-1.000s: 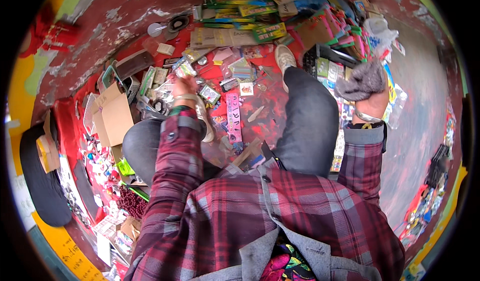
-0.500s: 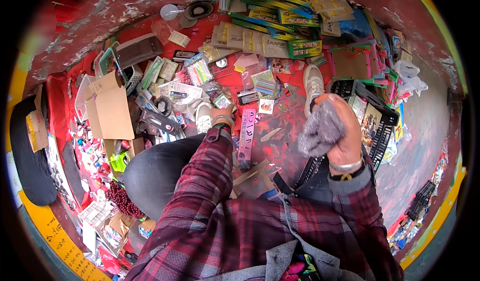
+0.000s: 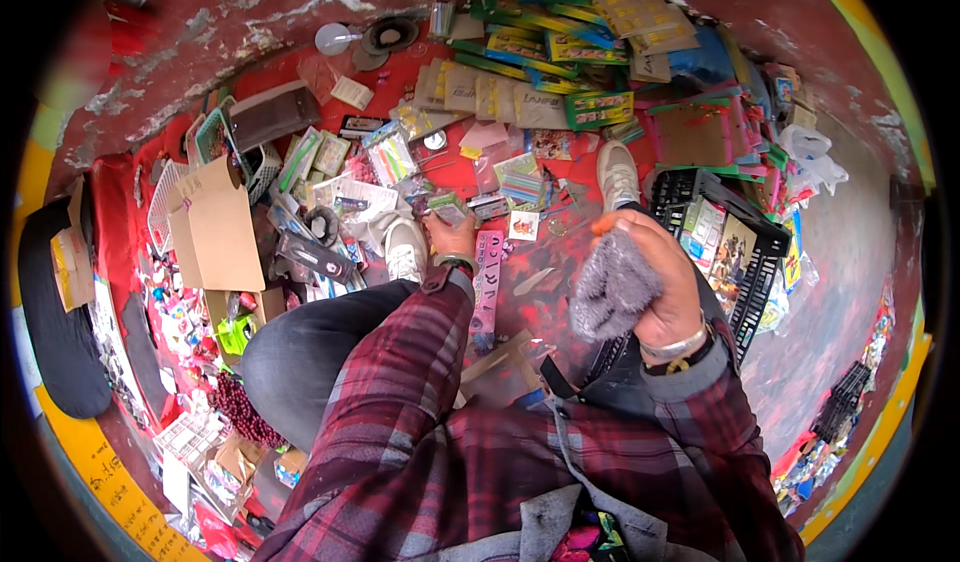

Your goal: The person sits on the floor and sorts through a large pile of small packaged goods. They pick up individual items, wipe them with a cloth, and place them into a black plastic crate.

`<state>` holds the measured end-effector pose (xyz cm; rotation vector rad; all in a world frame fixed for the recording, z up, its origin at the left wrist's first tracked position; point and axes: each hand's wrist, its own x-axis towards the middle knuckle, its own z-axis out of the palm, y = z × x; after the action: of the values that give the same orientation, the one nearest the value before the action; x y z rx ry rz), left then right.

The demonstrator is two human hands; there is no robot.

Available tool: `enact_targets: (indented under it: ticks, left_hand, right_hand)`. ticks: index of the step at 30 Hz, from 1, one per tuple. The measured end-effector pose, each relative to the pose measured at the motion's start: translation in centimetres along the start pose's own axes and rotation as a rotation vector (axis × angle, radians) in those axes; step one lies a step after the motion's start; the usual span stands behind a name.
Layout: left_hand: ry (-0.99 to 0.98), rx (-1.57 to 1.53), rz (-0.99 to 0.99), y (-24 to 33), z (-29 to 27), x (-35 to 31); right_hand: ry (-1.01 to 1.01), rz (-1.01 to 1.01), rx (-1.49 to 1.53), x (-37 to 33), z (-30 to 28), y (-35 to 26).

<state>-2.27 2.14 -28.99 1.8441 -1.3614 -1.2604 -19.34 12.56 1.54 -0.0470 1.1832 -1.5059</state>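
Observation:
My right hand [image 3: 668, 287] is closed round a grey fluffy cloth [image 3: 614, 287], raised above the floor on the right. Something small and orange [image 3: 605, 224] shows at its fingertips; I cannot tell what it is. Down by my left shoe [image 3: 403, 247], my left hand [image 3: 452, 236] grips a small flat green-and-white packet [image 3: 447, 205], tilted away from me. Its fingers are partly hidden. Just right of that hand lies a long pink strip with dark shapes [image 3: 487, 280]. A dark-edged case [image 3: 489, 206] and a small picture card [image 3: 523, 225] lie beyond it.
An open cardboard box [image 3: 215, 224] stands at the left beside plastic baskets. On the right is a black crate [image 3: 740, 247] holding printed items. Stacked green-and-yellow boxes [image 3: 600, 109] and brown packs fill the far side. My right shoe [image 3: 618, 174] stands near the crate.
My left hand has tipped up the green-and-white packet, which lay flatter before. The cloth in my right hand has shifted a little left and down in view; the whole scene has shifted slightly left.

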Motion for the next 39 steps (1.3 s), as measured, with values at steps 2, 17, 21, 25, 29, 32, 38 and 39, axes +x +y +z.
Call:
enact_targets:
  ticks: [2,17,21,25,29,32,38,39]
  left_hand:
    - [-0.107,-0.247,0.132,-1.4,1.0,0.9]
    - [-1.3,-1.191,0.02,28.0,-15.3,-13.1]
    - [-1.318,-1.381,-0.133,27.3,-18.5,-14.8]
    - [-1.185,-1.419,-0.107,25.6,-19.8,-16.1]
    - [-1.107,-1.388,-0.124,23.8,-20.7,-17.0]
    - [-1.163,-1.319,-0.033,22.5,-21.7,-17.0]
    - [-1.067,-1.191,0.054,22.7,-22.9,-19.0]
    - [-1.024,-1.213,0.038,22.8,-22.8,-19.1]
  right_hand:
    - [-0.097,-0.018,0.031,-0.1,-0.6,0.0]
    - [-0.239,-0.324,-0.105,0.4,-3.5,-0.5]
    - [-0.373,-0.294,-0.15,0.3,-3.0,0.0]
    - [-0.398,-0.251,-0.225,-0.2,-2.4,1.3]
    - [-0.307,-0.269,-0.126,-1.9,-2.4,3.2]
    - [-0.258,-0.184,0.277,-3.8,-2.5,3.2]
    - [-0.369,-0.407,0.219,-9.9,1.3,0.3]
    - [-0.37,-0.459,0.167,-11.0,2.6,0.1]
